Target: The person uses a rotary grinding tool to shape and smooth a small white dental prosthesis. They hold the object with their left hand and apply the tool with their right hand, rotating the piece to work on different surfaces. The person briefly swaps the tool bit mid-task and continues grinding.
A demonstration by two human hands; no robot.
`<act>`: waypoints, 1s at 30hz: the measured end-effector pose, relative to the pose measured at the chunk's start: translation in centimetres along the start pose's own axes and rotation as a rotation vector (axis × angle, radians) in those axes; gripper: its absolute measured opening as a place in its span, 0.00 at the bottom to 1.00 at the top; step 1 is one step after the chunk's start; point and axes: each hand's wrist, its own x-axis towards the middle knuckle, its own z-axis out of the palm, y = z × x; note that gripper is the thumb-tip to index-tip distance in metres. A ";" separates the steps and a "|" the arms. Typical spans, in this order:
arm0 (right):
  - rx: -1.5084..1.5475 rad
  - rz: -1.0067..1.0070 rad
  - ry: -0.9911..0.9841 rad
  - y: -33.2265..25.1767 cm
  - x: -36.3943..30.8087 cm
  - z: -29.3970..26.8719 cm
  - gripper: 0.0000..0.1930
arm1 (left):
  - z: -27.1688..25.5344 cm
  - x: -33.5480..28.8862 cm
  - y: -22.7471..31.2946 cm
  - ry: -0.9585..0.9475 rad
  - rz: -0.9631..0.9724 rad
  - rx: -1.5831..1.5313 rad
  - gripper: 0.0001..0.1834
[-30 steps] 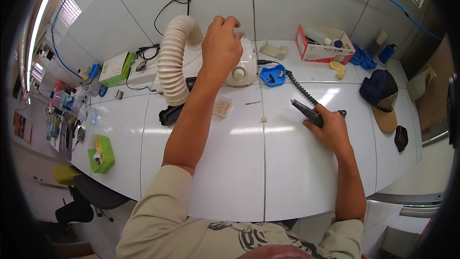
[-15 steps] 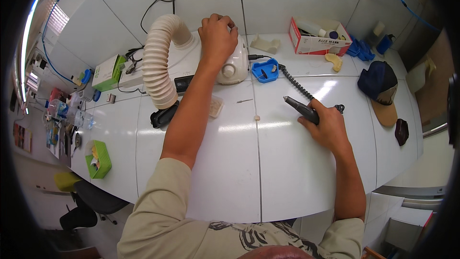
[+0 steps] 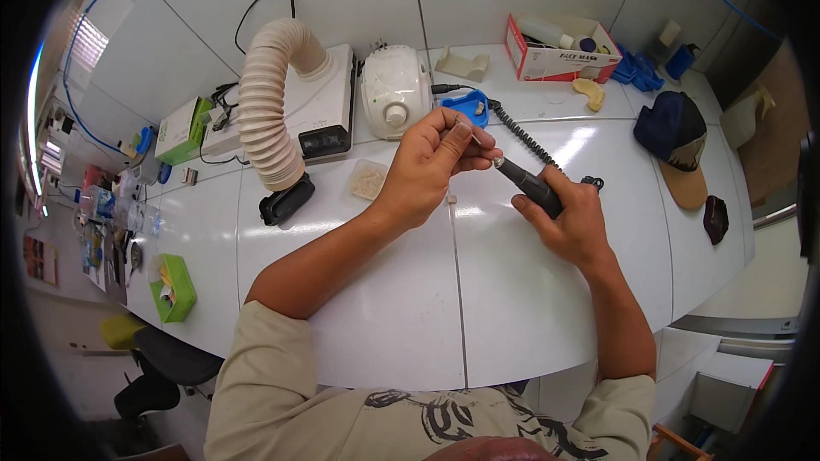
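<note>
Right hand (image 3: 574, 220) still clamped on black handpiece (image 3: 536, 191), left hand (image 3: 424, 158) now off white box (image 3: 396, 90), near handpiece's tip, grip unclear

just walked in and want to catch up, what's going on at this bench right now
A person is holding a dark rotary handpiece in the right hand, its tip pointing toward the left hand. The left fingers are bunched right by that tip; what they pinch, if anything, is too small to tell. A black coiled cord leads from the handpiece toward the white control unit. A small beige piece lies on the table below the left hand.
</note>
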 end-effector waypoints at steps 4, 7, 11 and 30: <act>-0.021 -0.031 0.018 0.1 -0.2 0.2 0.21 | 0.2 0.2 -0.5 -0.043 0.029 0.045 0.13; -0.020 -0.030 0.016 0.1 -0.1 0.2 0.21 | 0.2 0.1 -0.7 -0.043 0.041 0.062 0.12; 0.008 -0.014 -0.002 0.0 0.0 0.3 0.21 | 0.5 -0.1 -0.5 -0.060 0.040 0.106 0.12; -0.003 0.006 -0.039 -0.6 -0.3 0.3 0.20 | 0.6 -0.6 -0.9 -0.035 0.071 0.102 0.09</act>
